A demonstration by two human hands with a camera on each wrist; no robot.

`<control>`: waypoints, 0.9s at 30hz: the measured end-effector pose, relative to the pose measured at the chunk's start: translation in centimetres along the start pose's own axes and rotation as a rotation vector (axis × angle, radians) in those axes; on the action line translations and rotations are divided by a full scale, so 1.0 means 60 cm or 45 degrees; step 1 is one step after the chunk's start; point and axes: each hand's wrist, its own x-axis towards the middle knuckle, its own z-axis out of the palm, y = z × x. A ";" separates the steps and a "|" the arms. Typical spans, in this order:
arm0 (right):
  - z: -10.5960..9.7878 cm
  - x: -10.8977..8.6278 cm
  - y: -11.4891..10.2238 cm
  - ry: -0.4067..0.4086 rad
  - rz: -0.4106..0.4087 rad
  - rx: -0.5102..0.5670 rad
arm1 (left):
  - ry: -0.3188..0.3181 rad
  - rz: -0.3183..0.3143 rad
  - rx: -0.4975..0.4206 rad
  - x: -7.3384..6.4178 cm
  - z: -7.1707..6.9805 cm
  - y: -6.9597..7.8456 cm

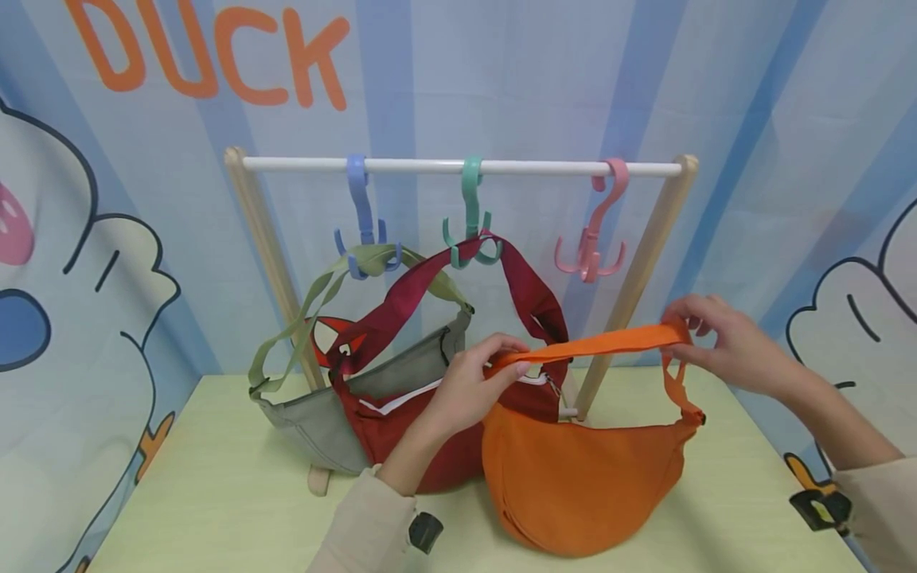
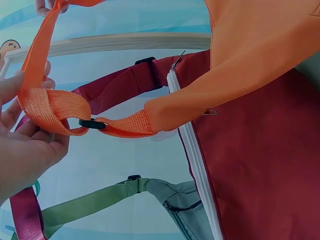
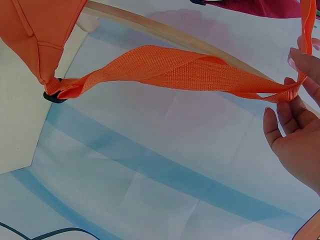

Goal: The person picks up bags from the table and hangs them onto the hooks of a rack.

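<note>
An orange shoulder bag [image 1: 583,477] hangs by its strap between my two hands, low over the table and in front of a red bag. My left hand [image 1: 476,382] pinches the left end of the orange strap [image 1: 602,344]. At the strap's right end, my right hand [image 1: 723,342] grips it between thumb and fingers, so the upper stretch runs nearly level. In the left wrist view a black buckle [image 2: 92,124] shows beside the left hand's fingers. A pink hook [image 1: 590,255] hangs from the rack above the orange strap, bearing nothing.
A rack with a white bar [image 1: 415,165] and wooden legs stands on the pale table [image 1: 208,477]. The red bag [image 1: 430,446] hangs from a green hook [image 1: 470,191], the grey-green bag [image 1: 315,434] from a blue hook [image 1: 360,199]. A printed curtain [image 1: 501,79] is behind.
</note>
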 end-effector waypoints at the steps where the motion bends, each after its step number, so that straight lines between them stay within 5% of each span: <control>1: -0.001 0.000 0.000 -0.001 -0.003 -0.001 | -0.001 0.008 0.001 0.000 0.000 0.000; 27: -0.011 0.008 0.000 0.041 0.006 -0.063 | -0.005 0.033 -0.012 0.008 -0.005 0.007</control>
